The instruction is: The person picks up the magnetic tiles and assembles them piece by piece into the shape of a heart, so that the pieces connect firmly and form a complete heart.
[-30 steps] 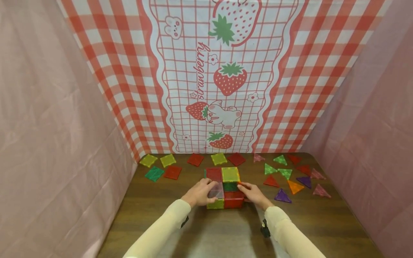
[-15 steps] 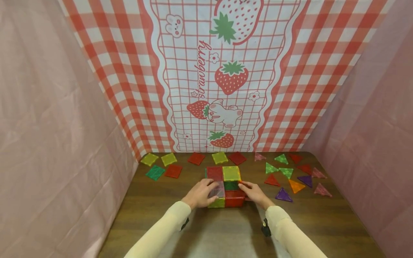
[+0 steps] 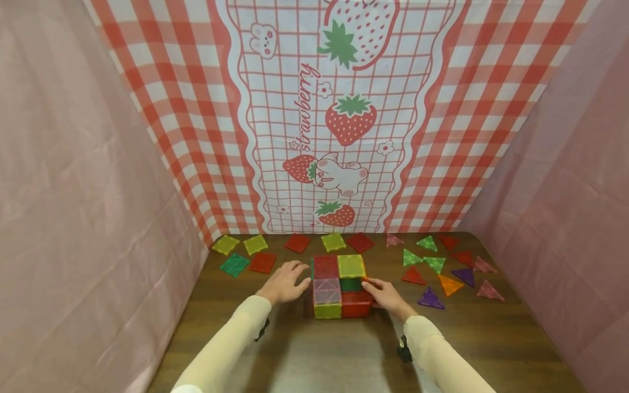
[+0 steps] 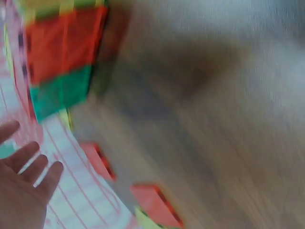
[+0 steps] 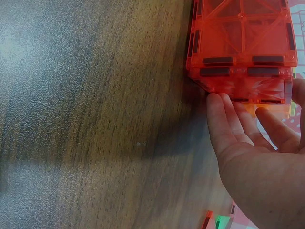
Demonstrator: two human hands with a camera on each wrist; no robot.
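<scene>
A block-like build of see-through magnetic tiles (image 3: 326, 289) stands on the table, with pink, red and yellow tiles on top. Its front has a yellow-green tile (image 3: 327, 311) beside a red tile (image 3: 356, 309); a dark green tile (image 3: 351, 285) shows in a recess at right. My left hand (image 3: 285, 283) is just left of the build, apart from it, fingers spread and holding nothing. In the left wrist view, red and green tiles (image 4: 62, 95) form its side. My right hand (image 3: 388, 297) touches the right side with mostly straight fingers (image 5: 220, 117), near an orange tile (image 5: 271, 111).
Loose square tiles (image 3: 262, 262) in yellow, red and green lie along the back and left of the wooden table (image 3: 221, 338). Several triangle tiles (image 3: 431, 298) lie at right. A strawberry-print cloth (image 3: 344, 164) hangs behind, and pink cloths (image 3: 555, 191) flank the sides.
My left hand has let go of the build's left side and moved left, uncovering the pink top tile. My right hand stays at the right side. The build stays in place.
</scene>
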